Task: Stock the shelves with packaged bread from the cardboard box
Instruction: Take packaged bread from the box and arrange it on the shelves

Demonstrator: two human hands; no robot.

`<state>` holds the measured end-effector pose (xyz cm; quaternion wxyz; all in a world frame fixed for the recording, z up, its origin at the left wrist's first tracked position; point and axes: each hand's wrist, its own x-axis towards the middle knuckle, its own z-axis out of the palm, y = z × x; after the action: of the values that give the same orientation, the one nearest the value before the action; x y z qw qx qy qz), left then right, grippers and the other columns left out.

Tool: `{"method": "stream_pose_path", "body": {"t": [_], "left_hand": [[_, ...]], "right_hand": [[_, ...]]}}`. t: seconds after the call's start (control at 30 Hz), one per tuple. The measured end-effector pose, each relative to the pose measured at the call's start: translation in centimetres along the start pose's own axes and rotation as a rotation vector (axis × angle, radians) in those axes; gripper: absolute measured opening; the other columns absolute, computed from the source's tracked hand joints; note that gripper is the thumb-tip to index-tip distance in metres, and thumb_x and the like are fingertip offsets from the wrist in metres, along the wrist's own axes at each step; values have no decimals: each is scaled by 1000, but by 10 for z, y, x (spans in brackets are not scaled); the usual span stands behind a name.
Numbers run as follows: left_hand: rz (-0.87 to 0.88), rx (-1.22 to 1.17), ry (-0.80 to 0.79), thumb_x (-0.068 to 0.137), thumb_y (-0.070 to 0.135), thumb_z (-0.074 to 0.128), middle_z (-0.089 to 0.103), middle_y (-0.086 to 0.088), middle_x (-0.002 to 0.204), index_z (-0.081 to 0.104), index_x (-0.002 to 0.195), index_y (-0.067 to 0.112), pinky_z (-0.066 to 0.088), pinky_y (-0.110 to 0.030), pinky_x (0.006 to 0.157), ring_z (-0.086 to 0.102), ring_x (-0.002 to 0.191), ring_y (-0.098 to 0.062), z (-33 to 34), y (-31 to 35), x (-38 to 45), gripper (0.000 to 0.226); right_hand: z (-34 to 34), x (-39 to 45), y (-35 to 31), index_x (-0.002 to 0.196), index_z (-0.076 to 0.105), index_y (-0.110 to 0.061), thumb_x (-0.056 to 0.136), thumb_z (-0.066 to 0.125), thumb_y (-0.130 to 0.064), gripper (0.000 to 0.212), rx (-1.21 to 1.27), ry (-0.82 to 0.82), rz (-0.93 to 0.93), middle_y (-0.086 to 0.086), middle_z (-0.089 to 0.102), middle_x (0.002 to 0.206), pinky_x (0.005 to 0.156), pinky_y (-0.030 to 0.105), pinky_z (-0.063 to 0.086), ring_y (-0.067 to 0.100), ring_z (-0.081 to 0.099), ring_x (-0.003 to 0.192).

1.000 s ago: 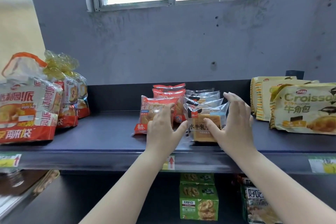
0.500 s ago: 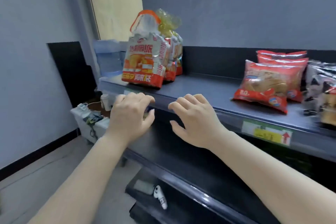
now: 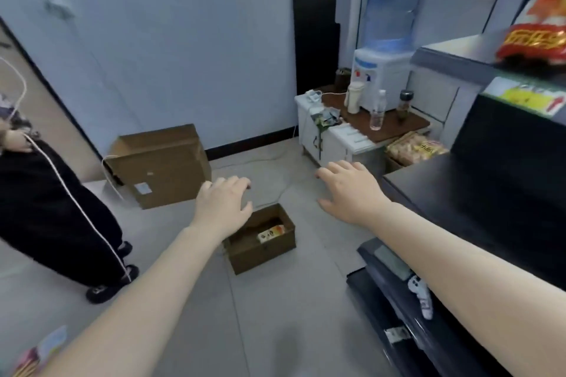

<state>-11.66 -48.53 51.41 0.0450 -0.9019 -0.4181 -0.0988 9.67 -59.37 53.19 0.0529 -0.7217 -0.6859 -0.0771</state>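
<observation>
Head view: both hands out in front, empty. Left hand (image 3: 222, 208) is palm down with fingers (image 3: 235, 185) spread and loosely curled, holding nothing. Right hand (image 3: 352, 193) is the same, fingers (image 3: 340, 170) splayed wide, nothing in it.

The small cardboard box (image 3: 263, 249) sits open on the floor (image 3: 183, 300), below and just past the left hand; from this angle that hand overlaps the box's near-left rim, though it looks to be hanging above it, not touching. One bread packet (image 3: 271, 232) lies inside toward the right wall, yellow-orange, its long axis running roughly left-low to right-high. Rest of the box interior looks dark, likely near empty, can't tell for sure.

Key relation: the packet lies down and slightly right of the left fingers, down and left of the right fingers, roughly between the two hands but well below both. Left hand is nearer. Reaching it likely needs a bend down and a grab across the packet's short side.

Shelves (image 3: 496, 193) stand on the right, a red bread bag (image 3: 533, 43) on the top level, blurred. A bigger cardboard box (image 3: 162, 165) stands behind near the wall. Another person's dark trousers (image 3: 52, 208) at left.
</observation>
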Motion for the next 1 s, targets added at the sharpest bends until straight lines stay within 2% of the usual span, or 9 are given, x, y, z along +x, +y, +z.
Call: {"method": "stream_pose_path", "body": {"t": [0.27,0.57,0.8,1.0], "left_hand": [[-194,-72,-195,92,36,48,58,3,124,52,122,23,38,-35,95,52,116,-19,85,-79,30,32],[-352,-155,-333,95,31,43,58,3,124,52,122,23,37,-34,96,52,116,-20,176,-153,160,30],[-520,-284,-527,92,29,48,59,0,123,54,119,20,43,-31,91,54,114,-23,276,-217,256,29],[-670,-454,-726,92,25,50,58,-2,122,52,124,17,44,-31,93,54,113,-22,411,-264,289,33]], "right_hand": [[95,109,-29,133,44,-19,92,49,-38,46,162,-166,-44,1,50,133,100,35,36,21,44,123],[211,285,0,131,45,-17,92,49,-34,42,276,-373,-21,2,52,131,93,35,39,24,47,121],[320,405,32,130,46,-14,93,51,-28,40,451,-624,149,3,50,131,89,33,44,23,49,116],[457,464,40,128,48,-8,93,53,-26,40,574,-830,382,10,50,131,92,33,42,26,51,115]]}}
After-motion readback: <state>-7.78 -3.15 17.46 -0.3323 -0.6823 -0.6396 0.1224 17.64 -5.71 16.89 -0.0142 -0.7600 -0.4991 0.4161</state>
